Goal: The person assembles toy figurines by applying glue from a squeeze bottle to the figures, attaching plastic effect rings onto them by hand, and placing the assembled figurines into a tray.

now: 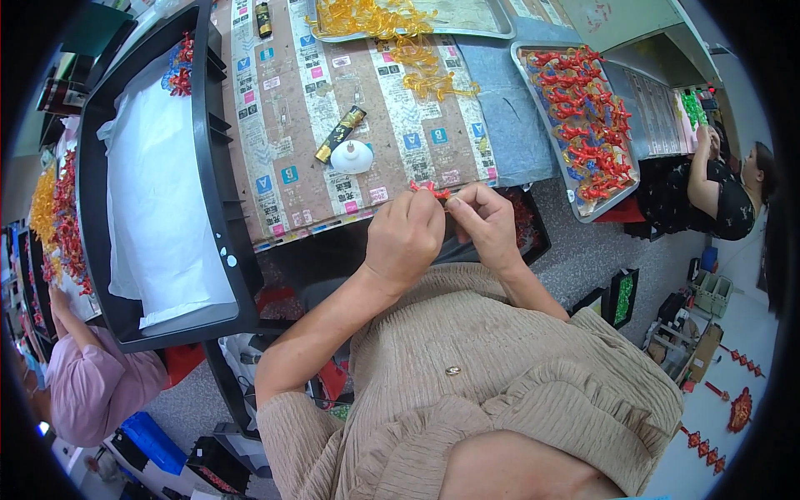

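Observation:
Between my two hands, at the near edge of the table, is a small red plastic ornament (pixel 430 190). My left hand (pixel 406 237) is closed, its fingertips pinching the red piece from the left. My right hand (pixel 486 221) is closed too, with thumb and forefinger together at the ornament's right end; my fingers hide much of it. Beyond my hands, a white round dispenser (pixel 352 157) stands beside a black and gold tube (pixel 341 133). Farther off, amber plastic pieces (pixel 417 58) spill from a metal tray (pixel 475 18) onto the table.
A black crate (pixel 212 167) lined with white sheets lies on the left, a few red and blue ornaments at its far end. To the right, a metal tray (pixel 533 92) holds many red, blue and amber ornaments. Other people (pixel 708 187) sit at both sides.

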The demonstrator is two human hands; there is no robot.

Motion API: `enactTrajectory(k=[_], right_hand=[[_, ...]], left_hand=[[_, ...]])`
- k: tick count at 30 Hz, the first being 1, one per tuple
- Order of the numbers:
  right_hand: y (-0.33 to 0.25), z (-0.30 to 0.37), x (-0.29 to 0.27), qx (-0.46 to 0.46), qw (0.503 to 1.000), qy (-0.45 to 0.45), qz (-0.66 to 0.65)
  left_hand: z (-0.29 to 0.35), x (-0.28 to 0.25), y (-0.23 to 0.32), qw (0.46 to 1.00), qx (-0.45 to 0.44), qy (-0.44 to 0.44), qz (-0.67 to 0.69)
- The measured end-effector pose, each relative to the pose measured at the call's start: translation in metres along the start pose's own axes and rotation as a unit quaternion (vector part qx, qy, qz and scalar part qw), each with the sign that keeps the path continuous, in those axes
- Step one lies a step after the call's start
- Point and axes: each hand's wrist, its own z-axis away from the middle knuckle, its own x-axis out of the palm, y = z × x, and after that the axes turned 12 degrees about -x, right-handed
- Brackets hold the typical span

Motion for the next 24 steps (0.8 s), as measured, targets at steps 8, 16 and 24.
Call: enactTrajectory(k=[8, 16, 24], right_hand=[[0.001, 0.005, -0.006, 0.057, 0.986, 0.009, -0.157], [0.003, 0.01, 0.004, -0.166, 0.959, 0.107, 0.201], [-0.004, 0.008, 0.002, -0.226, 0.921, 0.11, 0.298]], left_hand=[[-0.001, -0.007, 0.006, 0.999, -0.005, -0.04, 0.03], [-0.004, -0.001, 0.018, 0.999, -0.006, -0.043, 0.016], [-0.003, 0.005, 0.022, 0.999, 0.001, -0.032, -0.001]])
